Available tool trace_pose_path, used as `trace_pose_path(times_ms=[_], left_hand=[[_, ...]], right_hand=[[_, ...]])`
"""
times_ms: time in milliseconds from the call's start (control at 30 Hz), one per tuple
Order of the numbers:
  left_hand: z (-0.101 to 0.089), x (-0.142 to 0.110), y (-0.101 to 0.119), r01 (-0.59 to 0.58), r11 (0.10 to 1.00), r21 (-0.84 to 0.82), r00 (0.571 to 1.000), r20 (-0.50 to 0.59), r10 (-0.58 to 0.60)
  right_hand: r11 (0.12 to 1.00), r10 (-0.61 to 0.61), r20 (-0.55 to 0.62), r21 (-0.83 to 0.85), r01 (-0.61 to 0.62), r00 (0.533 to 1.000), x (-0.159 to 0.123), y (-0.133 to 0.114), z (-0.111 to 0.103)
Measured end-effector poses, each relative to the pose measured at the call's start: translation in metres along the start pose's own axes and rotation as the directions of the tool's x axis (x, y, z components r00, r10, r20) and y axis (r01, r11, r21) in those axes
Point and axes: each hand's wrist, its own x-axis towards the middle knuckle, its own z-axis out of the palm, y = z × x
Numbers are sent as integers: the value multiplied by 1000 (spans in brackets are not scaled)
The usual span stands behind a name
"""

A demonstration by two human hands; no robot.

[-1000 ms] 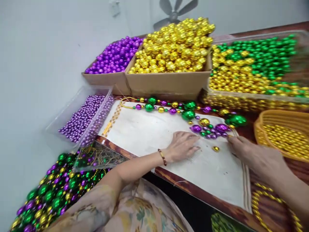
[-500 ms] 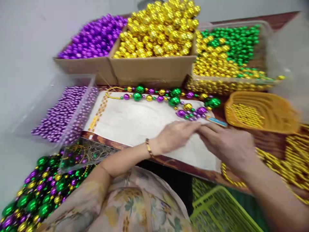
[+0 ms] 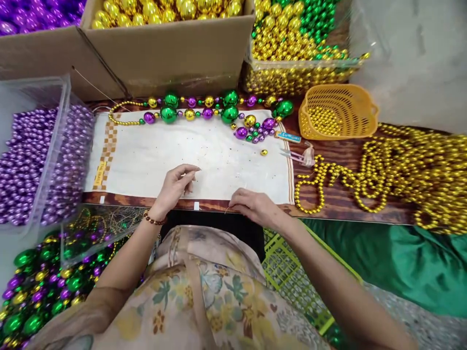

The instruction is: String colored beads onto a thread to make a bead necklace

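Two hands of mine hang above the near side of the white cloth (image 3: 204,146), well apart: on my left hand (image 3: 175,184) the thumb and forefinger draw close at the tips, and on my right hand (image 3: 255,206) the fingers curl inward, bunched; whether either pinches a fine thread I cannot tell. The bead strand (image 3: 207,113) lies beyond both sets of fingertips, touched by neither, along the cloth's far side. What worries me is the loose gold bead (image 3: 263,152), beyond my right fingertips and a little to their right: being round, it could roll away if my wrist tugged the cloth, and the same tug might skew the strand or cross its doubled runs. Farther right of those fingers, the scissors (image 3: 299,156) have their blades aimed leftward, so a careless outward sweep could meet the points. As for direction, the strand's long axis runs left to right across from my fingers, its two runs nearly parallel. Its loop of small gold beads (image 3: 127,123) points left, past my left fingertips; the other end, with a large green bead (image 3: 284,107), points right, beyond my right hand, and the purple-and-green cluster (image 3: 256,132) there sags toward me.
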Motion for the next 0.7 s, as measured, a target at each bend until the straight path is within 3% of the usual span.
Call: trace_pose_path(times_ms=[100, 267, 400, 467, 533, 633, 700], left_hand=[[14, -1, -2, 31, 997, -73, 999, 38, -29], [30, 1, 8, 77, 981, -177, 991, 122, -56], [37, 2, 19, 127, 963, -237, 983, 157, -91], [40, 5, 22, 143, 956, -257, 982, 157, -104], [42, 9, 23, 144, 953, -267, 982, 154, -106], [47, 15, 20, 145, 954, -263, 981, 163, -104], [50, 19, 15, 143, 963, -228, 979, 178, -103]], right_hand=[[994, 8, 80, -111, 1, 997, 4, -12, 14], [941, 69, 210, -340, 6, 975, 18, -16, 16], [943, 72, 178, -332, -9, 981, 18, -10, 20], [981, 86, 104, -185, -65, 991, 15, -7, 21], [987, 124, 17, 98, -125, 992, 11, -3, 22], [802, 286, -136, 576, -159, 949, 10, 2, 22], [640, 427, -229, 760, -114, 875, 12, 4, 22]])
